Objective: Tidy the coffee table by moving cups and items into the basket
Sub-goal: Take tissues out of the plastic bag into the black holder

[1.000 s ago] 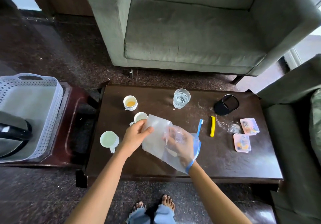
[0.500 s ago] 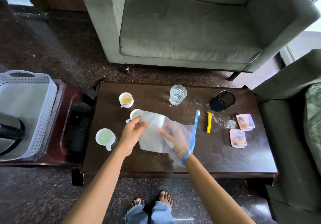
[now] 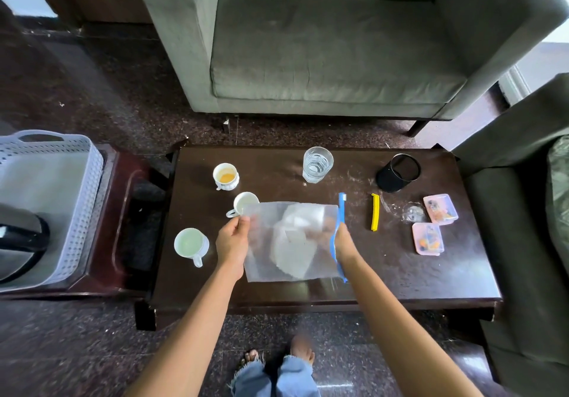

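Over the dark coffee table (image 3: 431, 276) I hold a clear plastic zip bag (image 3: 292, 242) with a blue seal strip, stretched flat between both hands. My left hand (image 3: 232, 242) pinches its left edge. My right hand (image 3: 341, 241) grips the blue strip side, its fingers partly hidden behind the plastic. Three white cups stand to the left: one with orange liquid (image 3: 225, 176), one (image 3: 244, 204) partly behind the bag, one (image 3: 191, 245) near the front left. A water glass (image 3: 317, 164) stands at the back. The white perforated basket (image 3: 83, 211) sits on a side table at far left.
On the table's right are a black mesh cup (image 3: 397, 173), a yellow clip (image 3: 374, 211), a crumpled clear wrapper (image 3: 411, 211) and two pink boxes (image 3: 440, 208) (image 3: 428, 239). A black kettle (image 3: 18, 236) lies in the basket. A grey armchair (image 3: 332, 42) stands behind; another seat is on the right.
The bag has gone from crumpled and tilted to flat and spread wide. My right hand has come out from inside it to the blue strip edge; my left hand has shifted along the left edge.
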Demonstrator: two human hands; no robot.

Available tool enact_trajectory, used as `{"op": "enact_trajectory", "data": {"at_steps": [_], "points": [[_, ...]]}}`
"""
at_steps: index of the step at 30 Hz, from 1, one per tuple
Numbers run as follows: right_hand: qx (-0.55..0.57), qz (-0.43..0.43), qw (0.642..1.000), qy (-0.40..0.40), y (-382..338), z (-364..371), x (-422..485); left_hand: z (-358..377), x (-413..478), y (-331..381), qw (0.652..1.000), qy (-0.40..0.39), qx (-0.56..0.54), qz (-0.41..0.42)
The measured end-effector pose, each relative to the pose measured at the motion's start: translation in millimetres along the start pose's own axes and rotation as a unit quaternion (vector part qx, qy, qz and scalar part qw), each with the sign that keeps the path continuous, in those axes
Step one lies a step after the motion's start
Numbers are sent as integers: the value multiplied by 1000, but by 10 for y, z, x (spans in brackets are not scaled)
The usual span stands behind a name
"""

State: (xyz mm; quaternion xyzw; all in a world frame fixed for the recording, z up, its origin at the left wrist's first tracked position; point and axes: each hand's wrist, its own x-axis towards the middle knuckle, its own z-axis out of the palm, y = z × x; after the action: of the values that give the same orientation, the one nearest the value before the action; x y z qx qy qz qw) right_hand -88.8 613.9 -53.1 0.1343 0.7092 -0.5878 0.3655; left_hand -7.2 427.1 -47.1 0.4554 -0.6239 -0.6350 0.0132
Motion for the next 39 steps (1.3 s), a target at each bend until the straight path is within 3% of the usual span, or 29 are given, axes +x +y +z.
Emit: {"op": "enact_trajectory", "data": {"at_steps": [4,11,14,17,21,24,27,33,39], "points": [[-47,-42,997,39,58,-344,-26,-10,17,-168,997,42,56,11],[167,-94,962,195,155,-776,-64,103,26,-422,993,47,100,-42],[242,-116,943,198,87,-809,-94,207,8,-390,991,21,129,-37],[248,-108,955,125,51,-754,-76,277,11,-343,981,27,188,-39],[189,-55,980,1,13,-557,-57,395,-111,-225,978,52,199,21],[167,-63,982,-63,-25,-350,-58,532,-219,12,992,-91,81,-24],[82,-130,987,-44,-30,-141,-51,596,-307,234,956,-222,-117,-151],[-173,-289,939,65,-5,155,-116,529,-267,222,935,-276,-180,-127],[-215,-213,953,-28,68,364,-264,505,-251,147,943,-293,-142,-77]]}}
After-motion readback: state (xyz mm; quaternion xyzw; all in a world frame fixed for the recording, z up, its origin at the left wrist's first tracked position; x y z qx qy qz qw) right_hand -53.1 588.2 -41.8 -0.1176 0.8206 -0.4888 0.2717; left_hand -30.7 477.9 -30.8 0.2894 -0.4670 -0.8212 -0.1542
